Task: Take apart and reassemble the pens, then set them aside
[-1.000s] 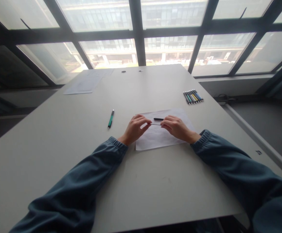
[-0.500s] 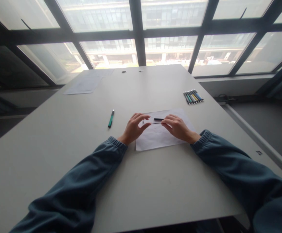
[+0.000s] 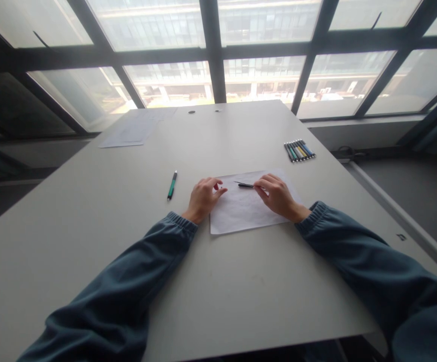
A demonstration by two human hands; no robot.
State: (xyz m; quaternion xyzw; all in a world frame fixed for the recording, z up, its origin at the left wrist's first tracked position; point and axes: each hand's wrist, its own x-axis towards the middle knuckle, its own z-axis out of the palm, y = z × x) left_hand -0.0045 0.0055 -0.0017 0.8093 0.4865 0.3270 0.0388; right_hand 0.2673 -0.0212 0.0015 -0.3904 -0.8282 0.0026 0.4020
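A white sheet of paper (image 3: 246, 211) lies on the grey table (image 3: 218, 281) in front of me. My right hand (image 3: 278, 195) rests on the sheet. Its fingertips pinch the end of a thin dark pen refill (image 3: 244, 184), which points left and lies low over the paper beside a short black pen piece. My left hand (image 3: 203, 197) sits at the sheet's left edge with its fingers curled together. A tiny pale part (image 3: 222, 188) shows right at its fingertips; I cannot tell whether it is held or lying on the paper.
A green pen (image 3: 172, 184) lies alone on the table left of my hands. Several pens (image 3: 300, 150) lie side by side at the right edge. More paper sheets (image 3: 133, 129) lie at the far left, and windows stand behind the table.
My hands have drawn apart. The left let go of the refill's end and curled inward. The right moved the refill slightly away from me, up against the black pen piece.
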